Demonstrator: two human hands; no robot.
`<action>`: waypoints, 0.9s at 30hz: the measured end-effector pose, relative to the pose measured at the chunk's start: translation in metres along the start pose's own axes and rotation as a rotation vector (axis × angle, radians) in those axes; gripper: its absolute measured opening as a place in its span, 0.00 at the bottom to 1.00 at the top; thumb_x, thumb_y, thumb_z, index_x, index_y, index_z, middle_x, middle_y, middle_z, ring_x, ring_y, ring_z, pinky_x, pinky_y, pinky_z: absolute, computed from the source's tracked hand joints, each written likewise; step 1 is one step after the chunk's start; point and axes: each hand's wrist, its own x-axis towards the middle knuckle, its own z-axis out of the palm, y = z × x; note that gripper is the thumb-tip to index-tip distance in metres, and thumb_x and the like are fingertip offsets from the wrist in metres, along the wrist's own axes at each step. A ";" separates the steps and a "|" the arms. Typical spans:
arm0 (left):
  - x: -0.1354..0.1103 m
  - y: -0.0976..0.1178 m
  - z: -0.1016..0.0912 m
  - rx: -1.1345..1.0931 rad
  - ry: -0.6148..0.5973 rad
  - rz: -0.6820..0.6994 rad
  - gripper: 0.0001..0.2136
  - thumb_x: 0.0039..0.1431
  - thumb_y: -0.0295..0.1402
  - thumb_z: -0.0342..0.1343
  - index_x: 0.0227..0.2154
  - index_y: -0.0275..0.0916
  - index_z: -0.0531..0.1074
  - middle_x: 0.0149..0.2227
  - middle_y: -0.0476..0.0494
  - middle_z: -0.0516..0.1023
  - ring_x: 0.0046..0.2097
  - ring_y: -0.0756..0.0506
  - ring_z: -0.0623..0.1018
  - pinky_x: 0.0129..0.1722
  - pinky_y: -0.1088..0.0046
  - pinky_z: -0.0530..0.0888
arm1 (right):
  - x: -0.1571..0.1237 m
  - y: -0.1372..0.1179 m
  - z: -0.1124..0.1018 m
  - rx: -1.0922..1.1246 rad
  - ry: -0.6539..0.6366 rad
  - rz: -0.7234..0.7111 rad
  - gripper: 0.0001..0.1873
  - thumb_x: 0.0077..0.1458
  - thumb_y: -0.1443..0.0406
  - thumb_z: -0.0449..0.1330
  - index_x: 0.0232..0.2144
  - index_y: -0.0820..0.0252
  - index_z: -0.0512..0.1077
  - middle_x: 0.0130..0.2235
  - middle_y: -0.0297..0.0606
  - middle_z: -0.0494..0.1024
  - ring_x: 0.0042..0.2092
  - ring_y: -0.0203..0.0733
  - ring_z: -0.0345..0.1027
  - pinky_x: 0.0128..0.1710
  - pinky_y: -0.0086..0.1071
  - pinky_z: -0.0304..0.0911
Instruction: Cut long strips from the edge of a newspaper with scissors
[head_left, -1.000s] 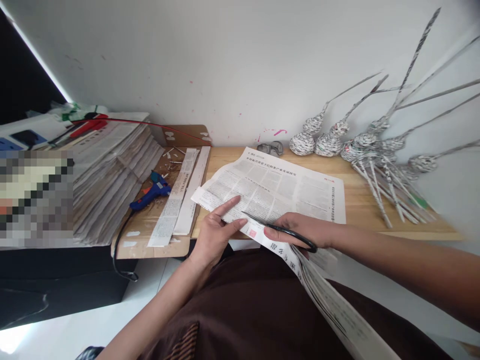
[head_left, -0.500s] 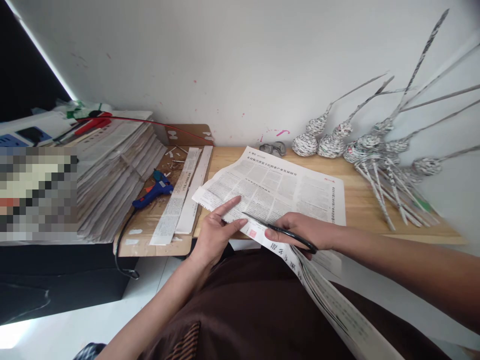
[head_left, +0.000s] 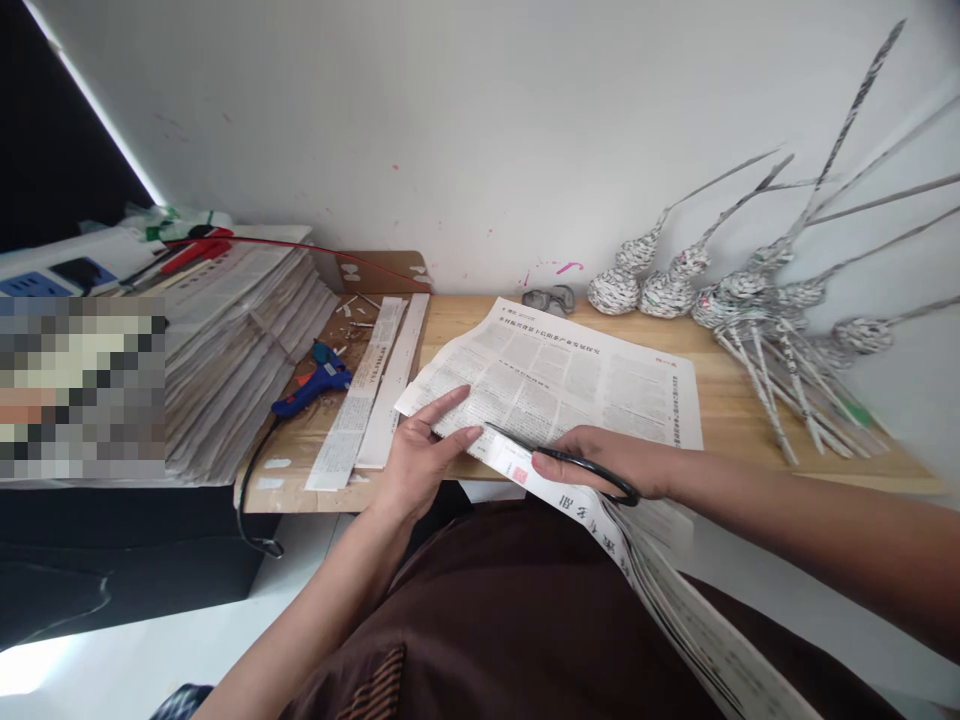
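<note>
One white wall (head_left: 465,130) w/ pink marks at the back; wooden tabletop (head_left: 721,425) below it. Brown garment (head_left: 480,610) fills the bottom ctr. Newspaper stack (head_left: 225,380) far L, tall & uneven. Newspaper (head_left: 577,375) mid-tabletop, spread flat, near edge overhanging; a layered folded part droops bottom R over the garment. Cardboard (head_left: 262,495) btwn stack & newspaper, w/ two long paper strips (head_left: 360,410) on it. Woven paper gourds (head_left: 664,297) back R, long stems up; paper rods (head_left: 784,400) in a bunch just in front.

L hand (head_left: 424,455): thumb & forefinger apart, resting on newspaper's near L edge; other fingers hidden, can't tell if grip pinches it. R hand (head_left: 600,455): grip closed round black handles of scissors (head_left: 589,462), blades at newspaper's near edge, tips just beside L thumb. Blue glue gun (head_left: 322,378) lies on cardboard, L of strips. Glasses (head_left: 551,298) by wall, behind newspaper. Red stamp mark (head_left: 519,475) on newspaper's near band, just below blades.
</note>
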 end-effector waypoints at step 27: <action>-0.004 0.003 -0.002 -0.029 -0.076 -0.049 0.28 0.48 0.34 0.70 0.54 0.44 0.74 0.58 0.43 0.76 0.62 0.36 0.70 0.64 0.55 0.62 | 0.010 -0.017 0.002 -0.150 0.110 -0.043 0.32 0.53 0.38 0.56 0.21 0.59 0.64 0.23 0.32 0.64 0.28 0.37 0.58 0.25 0.29 0.54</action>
